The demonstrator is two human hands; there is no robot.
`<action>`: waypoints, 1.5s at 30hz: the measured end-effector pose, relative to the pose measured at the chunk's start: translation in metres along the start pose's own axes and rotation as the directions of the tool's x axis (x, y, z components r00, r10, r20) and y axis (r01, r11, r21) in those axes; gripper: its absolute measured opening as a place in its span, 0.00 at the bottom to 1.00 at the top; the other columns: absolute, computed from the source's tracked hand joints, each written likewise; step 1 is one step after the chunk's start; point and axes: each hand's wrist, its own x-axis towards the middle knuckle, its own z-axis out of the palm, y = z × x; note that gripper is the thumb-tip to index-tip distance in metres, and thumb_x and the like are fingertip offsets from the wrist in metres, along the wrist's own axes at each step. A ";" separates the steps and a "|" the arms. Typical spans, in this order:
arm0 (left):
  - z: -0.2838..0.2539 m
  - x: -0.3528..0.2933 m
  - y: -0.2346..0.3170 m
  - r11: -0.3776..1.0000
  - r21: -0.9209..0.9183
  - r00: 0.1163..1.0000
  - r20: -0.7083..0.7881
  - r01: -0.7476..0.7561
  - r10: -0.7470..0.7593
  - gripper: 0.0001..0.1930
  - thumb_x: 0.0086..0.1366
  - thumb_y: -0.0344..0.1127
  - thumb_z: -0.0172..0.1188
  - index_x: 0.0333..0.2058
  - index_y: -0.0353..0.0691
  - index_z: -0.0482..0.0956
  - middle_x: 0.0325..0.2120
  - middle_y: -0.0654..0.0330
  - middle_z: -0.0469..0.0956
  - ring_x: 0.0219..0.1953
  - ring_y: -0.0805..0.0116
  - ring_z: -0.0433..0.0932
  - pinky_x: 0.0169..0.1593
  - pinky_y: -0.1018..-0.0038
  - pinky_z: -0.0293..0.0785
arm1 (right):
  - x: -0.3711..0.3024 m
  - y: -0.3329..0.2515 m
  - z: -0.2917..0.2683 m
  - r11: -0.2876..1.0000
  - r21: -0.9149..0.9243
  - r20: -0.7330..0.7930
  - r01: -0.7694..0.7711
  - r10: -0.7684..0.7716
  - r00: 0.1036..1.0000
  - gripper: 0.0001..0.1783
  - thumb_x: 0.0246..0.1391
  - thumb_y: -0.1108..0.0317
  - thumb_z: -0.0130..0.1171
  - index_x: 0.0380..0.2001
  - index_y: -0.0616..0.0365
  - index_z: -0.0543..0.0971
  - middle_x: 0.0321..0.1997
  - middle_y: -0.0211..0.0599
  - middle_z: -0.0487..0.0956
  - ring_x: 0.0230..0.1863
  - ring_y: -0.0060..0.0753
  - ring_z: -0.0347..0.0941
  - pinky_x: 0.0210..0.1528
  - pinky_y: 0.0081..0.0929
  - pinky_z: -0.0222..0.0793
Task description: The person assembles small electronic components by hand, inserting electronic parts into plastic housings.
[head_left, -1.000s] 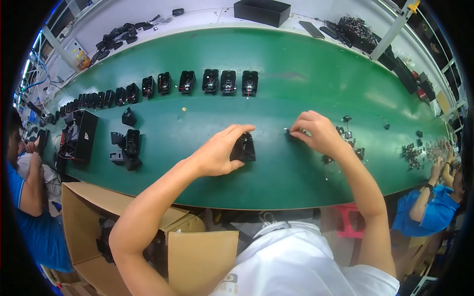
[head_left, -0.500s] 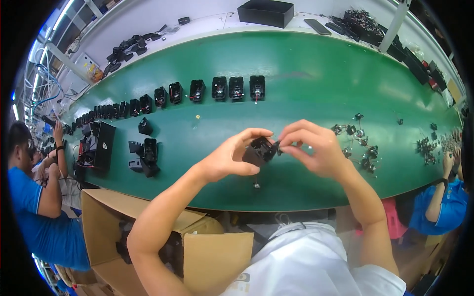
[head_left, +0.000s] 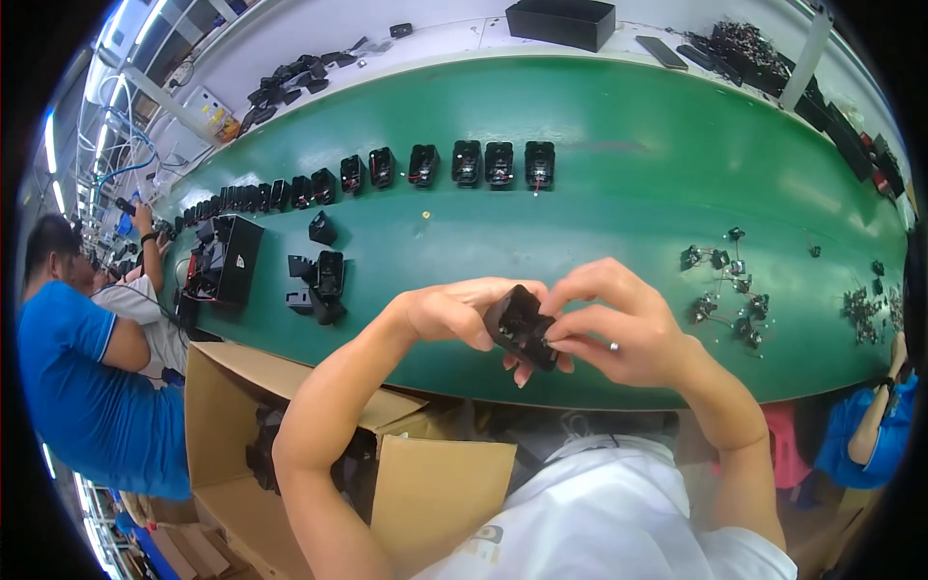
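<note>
My left hand (head_left: 459,314) is wrapped round a black plastic housing (head_left: 518,324), holding it tilted above the near part of the bench, its open side showing. At that opening my right hand (head_left: 619,324) has thumb and fingers pinched together. What they grip is too small and too hidden to name. A small silvery spot shows against the right hand's fingers. Left of my hands lie several similar black housings (head_left: 330,275). To the right, small black parts with thin wires (head_left: 720,259) are scattered on the green bench top (head_left: 619,222).
A long row of black housings (head_left: 422,166) runs across the bench toward the far left. Beside me on the left stand a black box (head_left: 242,261) and an open cardboard box (head_left: 217,425). Other people in blue shirts (head_left: 87,387) are at both sides.
The housing has turned so its open side faces up more, and has come slightly nearer to me. My right fingers have moved in against its opening. The whole view has shifted a little.
</note>
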 end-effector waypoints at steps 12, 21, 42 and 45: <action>-0.004 0.009 -0.015 0.995 -0.098 0.987 0.160 0.009 0.007 0.35 0.45 0.45 0.58 0.50 0.28 0.67 0.43 0.37 0.78 0.34 0.56 0.79 0.41 0.65 0.74 | -0.004 0.000 0.007 0.989 0.038 -0.017 0.141 -0.141 0.990 0.12 0.38 0.78 0.72 0.30 0.57 0.81 0.42 0.34 0.79 0.41 0.42 0.75 0.41 0.35 0.74; 0.004 0.011 -0.009 0.991 -0.110 0.996 0.044 -0.073 0.078 0.30 0.41 0.37 0.56 0.46 0.27 0.73 0.41 0.38 0.78 0.37 0.56 0.80 0.36 0.69 0.76 | -0.020 -0.005 0.028 0.874 0.436 -0.064 -0.214 0.267 0.962 0.07 0.47 0.79 0.67 0.31 0.58 0.82 0.49 0.42 0.72 0.40 0.35 0.75 0.42 0.33 0.76; 0.012 0.025 -0.022 0.988 -0.020 0.928 -0.345 -0.155 0.139 0.29 0.69 0.57 0.51 0.53 0.35 0.71 0.44 0.50 0.81 0.39 0.59 0.82 0.46 0.69 0.73 | -0.013 0.018 0.001 0.914 0.378 0.021 -0.148 0.152 0.988 0.15 0.40 0.72 0.76 0.33 0.60 0.82 0.66 0.55 0.68 0.59 0.49 0.74 0.54 0.40 0.73; 0.007 0.027 -0.007 0.994 0.105 0.976 -0.213 -0.030 0.052 0.36 0.72 0.66 0.39 0.54 0.34 0.72 0.45 0.51 0.82 0.40 0.61 0.82 0.47 0.69 0.74 | -0.019 0.025 -0.002 0.486 0.764 0.163 -0.424 0.491 0.856 0.14 0.43 0.68 0.76 0.30 0.62 0.81 0.66 0.55 0.68 0.60 0.44 0.73 0.57 0.41 0.70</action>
